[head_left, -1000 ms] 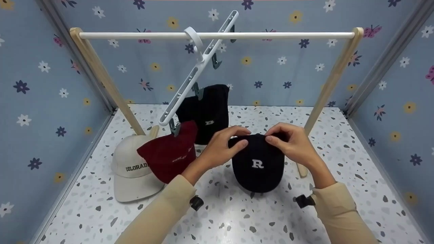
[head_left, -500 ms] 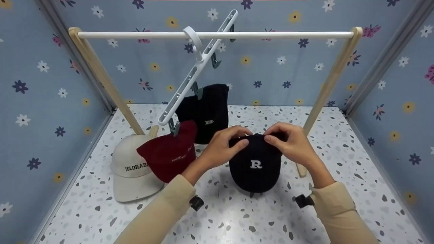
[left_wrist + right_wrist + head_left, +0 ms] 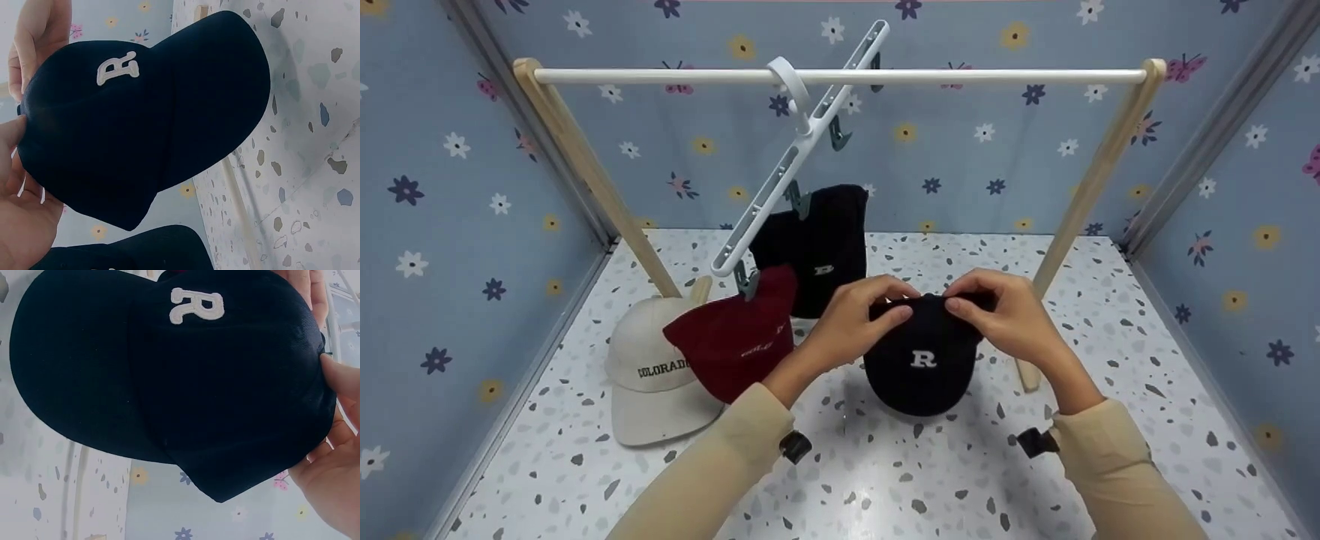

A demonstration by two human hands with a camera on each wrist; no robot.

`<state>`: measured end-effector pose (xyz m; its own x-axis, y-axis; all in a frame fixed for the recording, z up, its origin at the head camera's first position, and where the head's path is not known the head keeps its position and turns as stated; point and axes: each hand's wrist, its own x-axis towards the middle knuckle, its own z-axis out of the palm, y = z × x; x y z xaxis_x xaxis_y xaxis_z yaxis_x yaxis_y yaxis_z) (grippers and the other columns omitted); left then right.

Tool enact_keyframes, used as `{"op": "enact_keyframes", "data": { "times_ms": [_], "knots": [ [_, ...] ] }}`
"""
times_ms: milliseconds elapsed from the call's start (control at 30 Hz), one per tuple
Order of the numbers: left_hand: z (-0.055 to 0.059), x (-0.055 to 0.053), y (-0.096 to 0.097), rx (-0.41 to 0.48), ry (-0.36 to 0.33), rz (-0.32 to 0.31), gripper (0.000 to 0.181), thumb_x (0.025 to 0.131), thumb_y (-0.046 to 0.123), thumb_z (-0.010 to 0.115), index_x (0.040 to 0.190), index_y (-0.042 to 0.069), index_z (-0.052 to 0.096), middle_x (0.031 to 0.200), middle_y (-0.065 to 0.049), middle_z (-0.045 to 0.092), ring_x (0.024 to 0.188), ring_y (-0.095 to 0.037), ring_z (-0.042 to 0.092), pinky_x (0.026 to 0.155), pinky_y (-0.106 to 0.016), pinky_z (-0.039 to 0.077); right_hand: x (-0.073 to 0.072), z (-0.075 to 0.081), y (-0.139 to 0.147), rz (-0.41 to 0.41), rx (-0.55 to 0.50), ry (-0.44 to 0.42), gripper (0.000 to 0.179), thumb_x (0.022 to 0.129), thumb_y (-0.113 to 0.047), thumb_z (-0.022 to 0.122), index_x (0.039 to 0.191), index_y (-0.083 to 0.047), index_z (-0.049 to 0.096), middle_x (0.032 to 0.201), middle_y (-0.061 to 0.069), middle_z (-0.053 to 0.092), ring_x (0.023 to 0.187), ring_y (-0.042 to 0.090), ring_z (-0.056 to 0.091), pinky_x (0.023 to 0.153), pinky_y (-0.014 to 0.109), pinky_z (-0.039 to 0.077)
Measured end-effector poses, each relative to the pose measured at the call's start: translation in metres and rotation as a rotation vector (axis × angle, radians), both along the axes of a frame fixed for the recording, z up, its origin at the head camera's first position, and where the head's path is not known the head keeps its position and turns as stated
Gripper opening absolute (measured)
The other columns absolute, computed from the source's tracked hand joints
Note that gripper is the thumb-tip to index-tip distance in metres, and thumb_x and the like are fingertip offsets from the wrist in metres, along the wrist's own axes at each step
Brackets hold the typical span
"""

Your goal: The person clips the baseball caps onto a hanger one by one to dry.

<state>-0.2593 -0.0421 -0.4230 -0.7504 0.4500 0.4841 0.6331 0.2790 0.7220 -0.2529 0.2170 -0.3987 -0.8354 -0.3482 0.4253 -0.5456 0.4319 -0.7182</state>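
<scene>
Both hands pinch a dark baseball cap (image 3: pixel 922 382) with a white letter R at its crown, brim pointing down. My left hand (image 3: pixel 851 319) has its thumb on the front of the crown and fingers behind it. From the other side my right hand (image 3: pixel 1005 315) grips the crown in the same way. Seen in both wrist views, the cap hangs over the speckled surface. To the left, a red cap (image 3: pixel 735 337) and a black cap (image 3: pixel 817 247) hang from clips of a white hanger (image 3: pixel 769 199). A beige cap (image 3: pixel 660 416) lies beneath the red one.
A rack with a white rod (image 3: pixel 975 76) and wooden legs (image 3: pixel 592 172) carries the hanger, which hangs slantwise to the rod. Two more grey clips (image 3: pixel 838 135) show on its far half. Flower-patterned walls (image 3: pixel 457 225) enclose the speckled surface (image 3: pixel 870 480).
The R cap has shifted slightly left and up between the hands, and its brim has drawn back a little. Hanger and other caps look unchanged.
</scene>
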Motion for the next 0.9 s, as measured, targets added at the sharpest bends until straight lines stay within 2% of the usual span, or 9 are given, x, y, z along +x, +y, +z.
{"op": "enact_keyframes", "data": {
  "times_ms": [267,500,900],
  "knots": [
    [0.005,-0.005,0.002,-0.018,0.014,0.035,0.016,0.103,0.015,0.072,0.118,0.012,0.076,0.114,0.0,0.076,0.108,-0.01,0.069,0.1,-0.03,0.055,-0.006,0.003,0.003,-0.006,0.041,-0.026,0.006,0.098,-0.014,0.079,0.103,-0.016,0.081,0.099,-0.003,0.078,0.087,0.014,0.071,0.077,0.022,0.056],
    [0.012,-0.011,0.003,-0.036,0.067,0.066,0.015,0.103,0.016,0.073,0.117,0.013,0.077,0.112,0.001,0.077,0.108,-0.01,0.069,0.099,-0.029,0.054,-0.014,0.009,0.005,-0.011,0.07,-0.021,0.007,0.099,-0.014,0.078,0.105,-0.016,0.081,0.1,-0.003,0.078,0.088,0.014,0.071,0.077,0.022,0.056],
    [0.032,-0.029,0.006,-0.04,0.113,0.117,0.016,0.102,0.016,0.073,0.118,0.013,0.077,0.113,0.001,0.076,0.107,-0.011,0.068,0.099,-0.026,0.052,-0.034,0.033,0.006,-0.026,0.111,0.036,0.008,0.099,-0.016,0.078,0.106,-0.015,0.082,0.103,0.0,0.079,0.088,0.014,0.072,0.075,0.021,0.055]
  ]
}}
